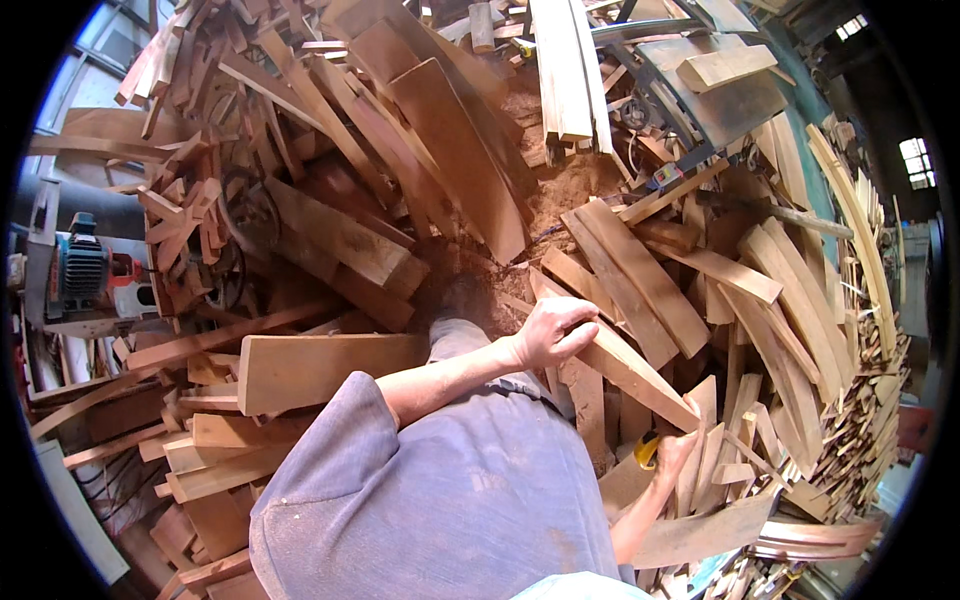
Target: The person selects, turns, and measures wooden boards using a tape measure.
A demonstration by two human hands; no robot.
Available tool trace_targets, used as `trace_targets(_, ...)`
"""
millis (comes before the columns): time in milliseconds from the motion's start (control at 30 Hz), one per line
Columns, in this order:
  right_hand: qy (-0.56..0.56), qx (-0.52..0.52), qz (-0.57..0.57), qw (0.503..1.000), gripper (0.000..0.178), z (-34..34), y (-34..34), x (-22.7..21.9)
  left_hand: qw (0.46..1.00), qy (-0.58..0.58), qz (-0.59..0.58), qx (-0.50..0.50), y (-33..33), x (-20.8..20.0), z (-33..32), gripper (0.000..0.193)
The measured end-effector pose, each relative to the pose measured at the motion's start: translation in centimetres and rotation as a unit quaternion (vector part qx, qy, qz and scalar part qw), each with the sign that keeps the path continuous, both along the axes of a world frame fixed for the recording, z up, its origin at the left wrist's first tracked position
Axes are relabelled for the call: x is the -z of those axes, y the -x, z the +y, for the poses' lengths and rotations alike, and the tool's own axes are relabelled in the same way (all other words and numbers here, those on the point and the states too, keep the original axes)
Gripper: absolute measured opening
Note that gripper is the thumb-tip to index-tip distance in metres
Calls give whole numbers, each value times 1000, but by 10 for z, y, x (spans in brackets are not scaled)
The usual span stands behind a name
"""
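1. The left hand (553, 334) curls its fingers on a long, light-brown wooden board (635, 371); the right hand (679, 447) holds its near right end.
2. The board slants right of the blue-grey shirt (480, 490).
3. A yellow-and-black object (647, 450) sits just beside the right hand.

Daylight reaches me strong but uneven. At upper left, the window (88, 72) glows bluish white, and the small right-hand window (916, 163) burns out against a nearly black background. The pale beam (562, 70) glares almost white, while deep shadows fill the gaps in the woodpile. I get the left hand (555, 333) and the held plank (635, 375) well lit and fairly sharp; the shoe (462, 298) sinks into murky blur. My fisheye bends straight edges toward a black, blue-fringed rim.
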State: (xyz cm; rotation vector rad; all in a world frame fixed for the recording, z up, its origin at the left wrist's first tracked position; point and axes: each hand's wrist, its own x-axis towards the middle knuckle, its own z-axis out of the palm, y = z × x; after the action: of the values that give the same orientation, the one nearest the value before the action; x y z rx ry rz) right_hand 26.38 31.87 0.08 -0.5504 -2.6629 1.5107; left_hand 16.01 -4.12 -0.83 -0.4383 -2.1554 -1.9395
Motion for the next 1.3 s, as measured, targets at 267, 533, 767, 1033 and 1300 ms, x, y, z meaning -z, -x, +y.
trace_targets(267,-16,-10,5,1000,59,0,3,4,999,16,-27,14,-1,2,-2,22)
trace_targets(533,-17,-2,46,999,55,2,-1,10,1000,0,-22,-1,1,7,5,23)
trace_targets(767,-42,16,-6,999,61,-22,11,-19,999,-16,-38,-7,0,7,5,13)
trace_targets(1033,-68,38,6,997,62,-21,8,-20,998,-4,-59,34,1,1,7,16)
trace_targets(1300,-97,38,-10,995,67,-22,9,-27,994,-34,-104,12,2,6,12,21)
